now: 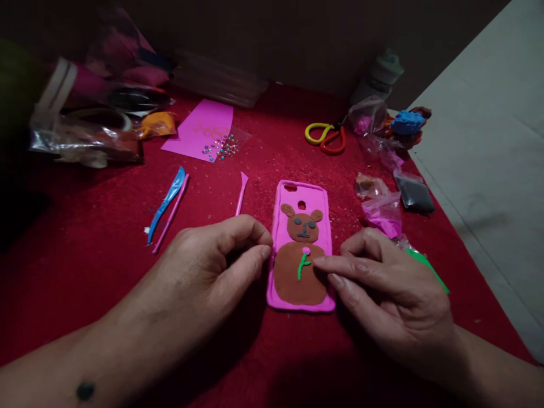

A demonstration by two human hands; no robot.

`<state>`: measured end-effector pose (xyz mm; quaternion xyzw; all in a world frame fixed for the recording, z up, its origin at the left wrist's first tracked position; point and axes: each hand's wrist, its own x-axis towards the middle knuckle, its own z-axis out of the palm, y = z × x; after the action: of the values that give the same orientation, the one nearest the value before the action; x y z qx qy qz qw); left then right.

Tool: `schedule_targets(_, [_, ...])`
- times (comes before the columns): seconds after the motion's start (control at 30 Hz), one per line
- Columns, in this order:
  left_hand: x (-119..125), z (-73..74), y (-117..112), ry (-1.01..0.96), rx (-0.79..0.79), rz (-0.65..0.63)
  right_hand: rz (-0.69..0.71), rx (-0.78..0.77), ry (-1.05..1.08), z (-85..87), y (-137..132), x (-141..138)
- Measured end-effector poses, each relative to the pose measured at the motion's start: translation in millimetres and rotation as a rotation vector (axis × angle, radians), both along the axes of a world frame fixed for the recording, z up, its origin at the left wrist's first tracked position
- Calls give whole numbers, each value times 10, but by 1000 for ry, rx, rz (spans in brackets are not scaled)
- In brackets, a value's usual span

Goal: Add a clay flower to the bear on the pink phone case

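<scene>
Just right of the middle of the frame, a pink phone case [323, 232] lies flat on the red cloth [229, 368] between both hands, bearing a brown clay bear [287, 275] with a green stem [300, 271] and a small pink flower [306, 251] on its body. At its left side the left hand [208, 263] has thumb and fingertips drawn close together beside the edge; whether that grip pinches the edge or only steadies it, I cannot tell. At its right side the right hand [395, 289] has a loosely curled grip, forefinger reaching onto the bear's body near the stem, thumb by the edge; whether it has hold of anything I cannot tell either.

By its look, the case should be light and fairly stiff, sliding easily if pushed from one side only. The clay seems soft: the body would likely take a fingerprint, and the thin stem and flower look the most fragile, apt to smear or lift. A rolled pink rim [301, 307] runs round the outline and could dent too. The safest hold would be low on the two long sides, opposed and gentle, with fingers kept off the face and ears.
</scene>
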<state>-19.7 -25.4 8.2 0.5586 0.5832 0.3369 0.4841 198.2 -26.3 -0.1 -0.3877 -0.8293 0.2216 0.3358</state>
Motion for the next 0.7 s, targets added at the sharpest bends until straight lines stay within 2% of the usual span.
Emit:
schedule_targets(0.1, [-13, 18, 15, 39, 20, -83, 10, 28, -47, -17, 5, -3])
schedule_targets(0.33, [2, 35, 23, 61, 13, -79, 14, 80, -128, -44, 9, -15])
schedule_targets(0.5, [-12, 63, 19, 52, 10, -80, 0, 87, -44, -11, 25, -1])
schedule_targets(0.6, [-75, 122, 39, 101, 52, -26, -70, 91, -37, -11, 58, 26])
schedule_targets(0.7, [-128, 172, 55, 125, 67, 59, -150, 111, -146, -27, 74, 52])
